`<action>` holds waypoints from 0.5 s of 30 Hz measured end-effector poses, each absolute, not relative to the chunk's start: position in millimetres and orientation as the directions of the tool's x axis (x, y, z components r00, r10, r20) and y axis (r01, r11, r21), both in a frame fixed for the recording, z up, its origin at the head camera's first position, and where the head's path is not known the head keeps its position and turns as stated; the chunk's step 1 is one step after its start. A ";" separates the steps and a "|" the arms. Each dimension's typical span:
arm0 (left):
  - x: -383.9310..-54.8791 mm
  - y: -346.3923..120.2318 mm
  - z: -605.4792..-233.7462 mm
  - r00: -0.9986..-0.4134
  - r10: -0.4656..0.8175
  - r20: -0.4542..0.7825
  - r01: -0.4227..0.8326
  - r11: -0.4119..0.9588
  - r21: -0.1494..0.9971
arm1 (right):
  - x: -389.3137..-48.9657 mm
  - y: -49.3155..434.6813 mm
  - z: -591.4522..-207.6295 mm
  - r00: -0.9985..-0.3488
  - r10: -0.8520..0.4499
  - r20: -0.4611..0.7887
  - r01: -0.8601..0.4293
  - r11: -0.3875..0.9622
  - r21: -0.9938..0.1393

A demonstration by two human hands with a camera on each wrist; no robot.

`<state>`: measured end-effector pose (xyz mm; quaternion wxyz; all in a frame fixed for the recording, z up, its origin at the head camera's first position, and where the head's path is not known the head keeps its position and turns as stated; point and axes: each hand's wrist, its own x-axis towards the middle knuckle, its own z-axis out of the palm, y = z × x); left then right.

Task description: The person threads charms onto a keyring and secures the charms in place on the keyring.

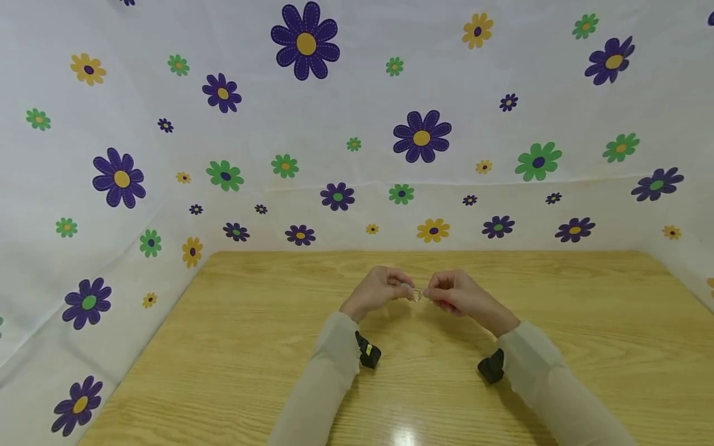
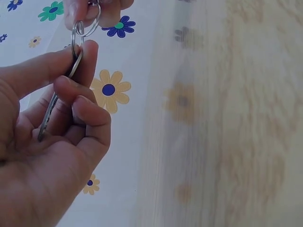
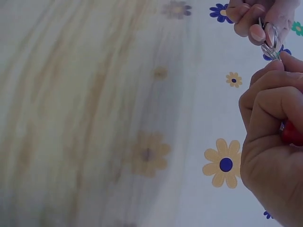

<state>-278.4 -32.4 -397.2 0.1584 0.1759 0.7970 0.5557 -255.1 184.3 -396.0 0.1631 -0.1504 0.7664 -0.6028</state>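
Note:
Over the far middle of the table, my left hand and right hand are held up close together, fingertips facing. The left hand holds a metal key; its blade lies across the palm in the left wrist view. Linked metal rings span the small gap between the hands. My right fingertips pinch the other end of the key ring. Inside the right palm a red thing shows partly; the curled fingers hide its shape.
A wooden table lies beneath both arms. White cloth with printed flowers rises behind it and along the sides. Each wrist carries a small black camera, one at the left sleeve and one at the right.

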 end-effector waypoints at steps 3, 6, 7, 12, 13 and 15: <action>-278.7 -32.5 -398.9 -0.888 0.456 -0.062 0.107 0.335 0.936 | -254.5 183.8 -398.2 -0.903 -0.427 -0.037 -0.065 0.221 -0.973; -278.4 -31.5 -400.2 -0.887 0.457 -0.063 0.112 0.346 0.932 | -254.3 182.6 -399.4 -0.909 -0.416 0.000 -0.097 0.213 -0.972; -278.3 -31.1 -400.7 -0.887 0.458 -0.062 0.114 0.347 0.931 | -254.4 181.9 -399.7 -0.911 -0.412 0.014 -0.110 0.210 -0.971; -276.9 -28.9 -401.1 -0.888 0.456 -0.054 0.123 0.348 0.929 | -254.5 178.4 -400.7 -0.927 -0.372 0.052 -0.126 0.178 -0.976; -276.8 -28.5 -401.1 -0.888 0.456 -0.052 0.124 0.346 0.930 | -254.6 177.8 -400.6 -0.929 -0.366 0.057 -0.128 0.173 -0.976; -276.7 -27.7 -401.4 -0.890 0.454 -0.049 0.123 0.342 0.932 | -254.4 176.7 -400.4 -0.933 -0.355 0.062 -0.127 0.163 -0.978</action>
